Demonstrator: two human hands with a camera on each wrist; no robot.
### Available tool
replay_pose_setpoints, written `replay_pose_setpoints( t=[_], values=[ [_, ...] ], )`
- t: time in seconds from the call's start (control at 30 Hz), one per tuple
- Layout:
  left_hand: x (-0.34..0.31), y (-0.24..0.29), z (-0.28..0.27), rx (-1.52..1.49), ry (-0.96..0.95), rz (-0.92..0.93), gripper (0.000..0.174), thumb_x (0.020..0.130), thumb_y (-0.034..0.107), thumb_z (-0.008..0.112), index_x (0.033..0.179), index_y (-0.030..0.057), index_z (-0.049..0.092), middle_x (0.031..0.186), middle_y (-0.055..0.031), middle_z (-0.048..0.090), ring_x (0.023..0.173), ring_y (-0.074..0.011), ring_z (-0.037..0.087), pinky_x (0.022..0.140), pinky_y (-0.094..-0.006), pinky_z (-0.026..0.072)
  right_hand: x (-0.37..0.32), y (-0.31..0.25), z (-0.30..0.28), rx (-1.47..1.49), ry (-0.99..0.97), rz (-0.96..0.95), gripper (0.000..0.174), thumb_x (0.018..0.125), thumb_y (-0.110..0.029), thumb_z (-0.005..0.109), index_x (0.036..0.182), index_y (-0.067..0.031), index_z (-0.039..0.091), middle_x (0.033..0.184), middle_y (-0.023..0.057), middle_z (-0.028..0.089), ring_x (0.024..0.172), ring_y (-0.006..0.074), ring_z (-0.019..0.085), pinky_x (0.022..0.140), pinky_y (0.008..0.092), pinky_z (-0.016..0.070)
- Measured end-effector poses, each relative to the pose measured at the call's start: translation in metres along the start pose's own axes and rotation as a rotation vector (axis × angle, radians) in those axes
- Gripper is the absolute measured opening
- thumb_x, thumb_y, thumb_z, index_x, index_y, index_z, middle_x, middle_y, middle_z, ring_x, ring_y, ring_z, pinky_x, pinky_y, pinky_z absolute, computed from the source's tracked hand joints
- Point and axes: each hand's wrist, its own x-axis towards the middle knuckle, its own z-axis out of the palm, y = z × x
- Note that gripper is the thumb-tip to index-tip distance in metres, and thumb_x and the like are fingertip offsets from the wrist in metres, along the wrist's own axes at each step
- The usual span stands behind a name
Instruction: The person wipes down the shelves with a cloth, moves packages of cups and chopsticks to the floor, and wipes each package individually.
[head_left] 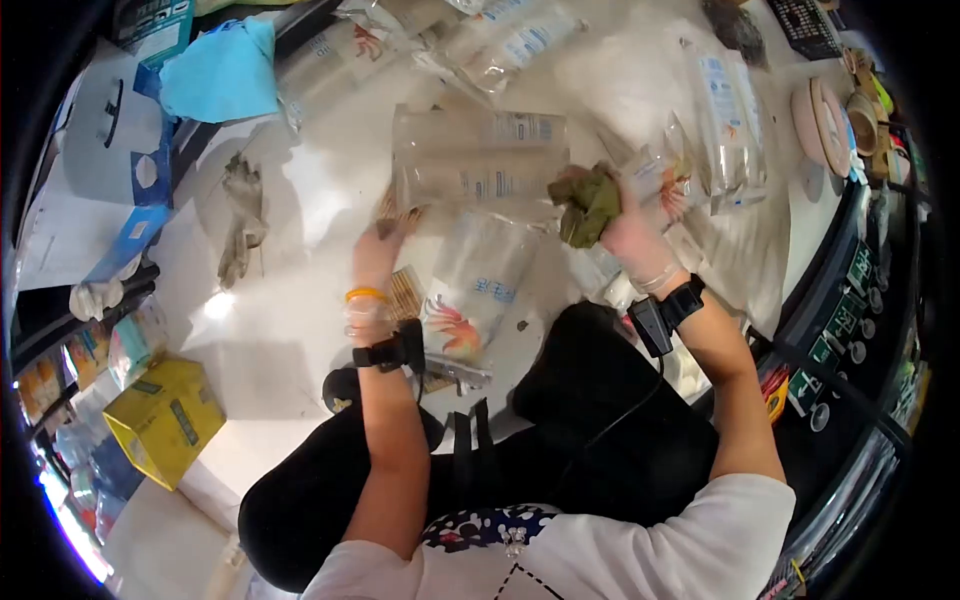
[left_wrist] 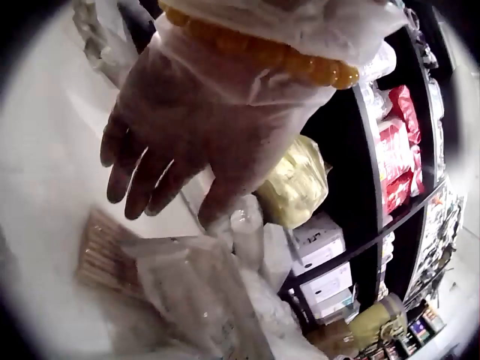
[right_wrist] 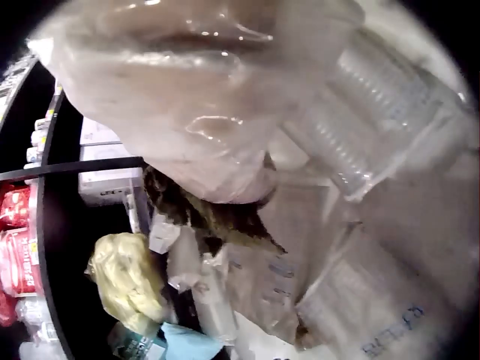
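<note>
My right hand (head_left: 637, 240), in a clear plastic glove, grips a crumpled dark green cloth-like bundle (head_left: 590, 205) above the floor, right of two clear packages (head_left: 480, 155) lying side by side. In the right wrist view the gloved hand (right_wrist: 202, 112) covers most of the dark bundle (right_wrist: 217, 214). My left hand (head_left: 383, 245), gloved too, hovers with fingers spread and holds nothing; the left wrist view shows the hand (left_wrist: 202, 120) over the pale surface. Below it lies a brown striped piece (head_left: 405, 293), beside a clear package with a red print (head_left: 475, 285).
A grey crumpled item (head_left: 242, 220) lies on the left. Several clear packages, one of them (head_left: 725, 125) at the right, lie around. A yellow box (head_left: 165, 420) and a white-blue box (head_left: 95, 170) stand left; pink bowls (head_left: 820, 125) stand at the far right.
</note>
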Motion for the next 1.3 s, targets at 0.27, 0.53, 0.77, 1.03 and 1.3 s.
replay_pose_setpoints(
  t=[0.27, 0.53, 0.77, 1.03, 1.3],
  values=[
    [-0.058, 0.001, -0.016, 0.154, -0.426, -0.312, 0.041, 0.071, 0.035, 0.068, 0.082, -0.0047, 0.063, 0.072, -0.0176, 0.064, 0.065, -0.0252, 0.062, 0.062, -0.0372, 0.0466, 0.024, 0.029, 0.012, -1.448, 0.233, 0.332, 0.034, 0.085, -0.029, 0.056, 0.100, 0.0015, 0.059, 0.092, 0.0141, 0.063, 0.081, 0.0214, 0.061, 0.067, 0.0334, 0.0477],
    [-0.128, -0.024, -0.034, 0.187, -0.727, -0.664, 0.038, 0.069, 0.029, 0.072, 0.084, -0.0032, 0.060, 0.072, -0.0083, 0.062, 0.062, -0.0141, 0.060, 0.056, -0.0227, 0.0455, 0.077, 0.046, 0.026, -1.804, -0.225, 0.643, 0.056, 0.076, -0.045, 0.060, 0.106, 0.0026, 0.057, 0.099, 0.0196, 0.062, 0.092, 0.0307, 0.059, 0.081, 0.0365, 0.0435],
    [-0.130, -0.081, -0.021, -0.314, -0.433, -0.415, 0.044, 0.071, 0.010, 0.068, 0.108, -0.0094, 0.054, 0.086, -0.0115, 0.063, 0.072, -0.0151, 0.061, 0.063, -0.0244, 0.0485, 0.078, 0.035, 0.040, -1.595, -0.261, 0.622, 0.050, 0.077, -0.037, 0.062, 0.105, 0.0038, 0.059, 0.098, 0.0187, 0.063, 0.086, 0.0263, 0.060, 0.080, 0.0337, 0.0444],
    [-0.107, 0.017, -0.090, -0.937, 0.144, -0.200, 0.039, 0.078, 0.013, 0.060, 0.113, -0.0027, 0.053, 0.094, -0.0044, 0.058, 0.086, -0.0130, 0.053, 0.081, -0.0266, 0.0419, 0.030, -0.030, 0.069, -1.321, 0.104, 0.405, 0.047, 0.077, -0.033, 0.066, 0.106, 0.0035, 0.058, 0.090, 0.0080, 0.062, 0.080, 0.0138, 0.056, 0.071, 0.0257, 0.0447],
    [-0.002, 0.038, -0.005, -1.675, -0.160, -0.207, 0.034, 0.089, 0.023, 0.051, 0.118, 0.0058, 0.050, 0.114, -0.0071, 0.055, 0.105, -0.0212, 0.051, 0.090, -0.0357, 0.0396, 0.045, -0.090, 0.074, -1.041, 0.430, 0.122, 0.039, 0.079, -0.025, 0.066, 0.106, 0.0025, 0.056, 0.084, 0.0058, 0.060, 0.070, 0.0125, 0.056, 0.059, 0.0267, 0.0465]
  ],
)
